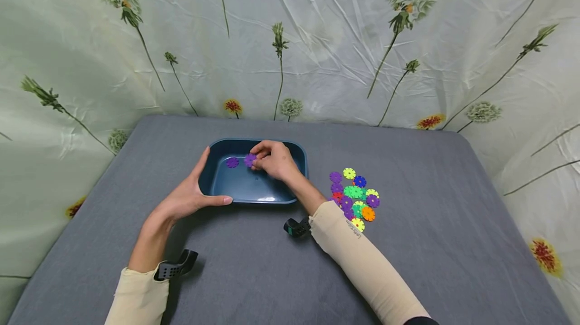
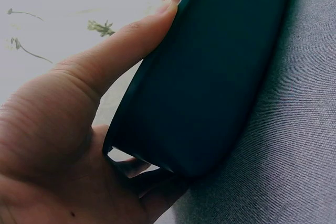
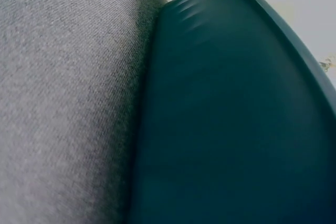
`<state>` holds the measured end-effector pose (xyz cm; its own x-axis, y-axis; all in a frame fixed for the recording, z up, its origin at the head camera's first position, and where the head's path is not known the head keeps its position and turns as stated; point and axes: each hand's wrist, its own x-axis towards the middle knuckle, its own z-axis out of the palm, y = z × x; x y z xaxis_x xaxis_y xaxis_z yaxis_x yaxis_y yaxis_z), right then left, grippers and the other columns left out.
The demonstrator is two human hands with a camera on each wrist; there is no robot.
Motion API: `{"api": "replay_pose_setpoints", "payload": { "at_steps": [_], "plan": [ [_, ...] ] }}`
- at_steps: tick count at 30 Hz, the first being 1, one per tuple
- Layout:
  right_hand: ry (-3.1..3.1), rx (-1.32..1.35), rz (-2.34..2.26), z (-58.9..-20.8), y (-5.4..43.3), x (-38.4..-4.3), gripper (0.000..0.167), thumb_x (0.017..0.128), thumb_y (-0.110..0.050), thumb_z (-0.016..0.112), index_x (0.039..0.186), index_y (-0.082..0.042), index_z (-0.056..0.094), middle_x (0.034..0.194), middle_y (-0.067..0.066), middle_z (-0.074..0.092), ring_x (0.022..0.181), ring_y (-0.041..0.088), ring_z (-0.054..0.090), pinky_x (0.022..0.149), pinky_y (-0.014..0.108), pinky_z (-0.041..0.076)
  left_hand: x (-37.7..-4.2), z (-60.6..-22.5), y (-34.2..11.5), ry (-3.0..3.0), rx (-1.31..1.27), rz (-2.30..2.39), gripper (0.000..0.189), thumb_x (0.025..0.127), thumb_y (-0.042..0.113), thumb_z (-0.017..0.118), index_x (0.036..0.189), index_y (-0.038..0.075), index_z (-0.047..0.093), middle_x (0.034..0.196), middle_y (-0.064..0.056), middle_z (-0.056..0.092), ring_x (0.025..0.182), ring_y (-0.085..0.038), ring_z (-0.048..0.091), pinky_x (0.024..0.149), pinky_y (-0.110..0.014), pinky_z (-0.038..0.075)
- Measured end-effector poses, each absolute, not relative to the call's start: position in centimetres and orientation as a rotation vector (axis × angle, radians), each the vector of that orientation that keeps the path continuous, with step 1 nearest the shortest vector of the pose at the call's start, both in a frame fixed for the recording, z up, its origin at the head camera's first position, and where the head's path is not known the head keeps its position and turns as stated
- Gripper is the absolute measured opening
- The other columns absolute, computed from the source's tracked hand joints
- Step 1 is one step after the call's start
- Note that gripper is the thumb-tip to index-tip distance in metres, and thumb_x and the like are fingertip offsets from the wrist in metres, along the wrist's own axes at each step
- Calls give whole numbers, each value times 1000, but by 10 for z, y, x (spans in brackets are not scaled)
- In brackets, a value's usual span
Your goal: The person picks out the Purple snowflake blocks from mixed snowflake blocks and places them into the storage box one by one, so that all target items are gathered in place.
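Note:
A dark blue rectangular plastic box (image 1: 235,184) stands on the grey cloth. My left hand (image 1: 192,191) grips its left end, the thumb along the front rim and the fingers round the far left side. In the left wrist view the thumb (image 2: 131,43) lies on the rim and fingertips show past the box's wall (image 2: 199,77). Over the inside of the box, my right hand (image 1: 276,161) pinches a purple notched disc (image 1: 249,159) between thumb and fingers. Another purple disc (image 1: 232,162) lies in the box, just left of it. The right wrist view shows mostly the box's outer wall (image 3: 236,98).
Right of the box lies a loose pile of notched discs (image 1: 353,192) in purple, yellow, green, red, blue and orange, partly behind my right sleeve (image 1: 362,254). A pale curtain (image 1: 317,63) with printed flowers hangs behind the grey-covered table (image 1: 430,189).

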<state>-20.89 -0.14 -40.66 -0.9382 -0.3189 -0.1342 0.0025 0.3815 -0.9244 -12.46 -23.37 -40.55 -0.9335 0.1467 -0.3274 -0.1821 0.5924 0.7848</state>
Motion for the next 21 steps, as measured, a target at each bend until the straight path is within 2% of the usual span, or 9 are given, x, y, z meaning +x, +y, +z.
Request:
{"api": "replay_pose_setpoints", "payload": {
  "at_steps": [7, 15, 21],
  "plan": [
    [2349, -271, -1576, -406, -6, -208, 21, 90, 2, 78, 110, -4, 78, 83, 3, 66, 68, 8, 69, 63, 18, 54, -124, -406, -235, 2461, -18, 1281, 140, 80, 40, 91, 162, 42, -22, 176, -18, -11, 159, -54, 4, 119, -77, 18],
    [2319, -256, -1581, -409, -8, -209, 22, 90, 3, 78, 111, -3, 78, 84, 6, 69, 76, 20, 79, 69, 25, 62, -125, -405, -234, 2466, -36, 1259, 139, 80, 43, 90, 162, 44, -22, 176, -16, -11, 160, -53, 4, 120, -77, 16],
    [2322, -222, -1566, -410, -8, -210, 24, 90, 4, 76, 113, -2, 78, 83, 5, 67, 75, 19, 78, 68, 24, 62, -125, -405, -234, 2455, -39, 1280, 140, 79, 41, 91, 162, 44, -22, 176, -14, -13, 160, -52, 1, 120, -77, 16]
  ]
}}
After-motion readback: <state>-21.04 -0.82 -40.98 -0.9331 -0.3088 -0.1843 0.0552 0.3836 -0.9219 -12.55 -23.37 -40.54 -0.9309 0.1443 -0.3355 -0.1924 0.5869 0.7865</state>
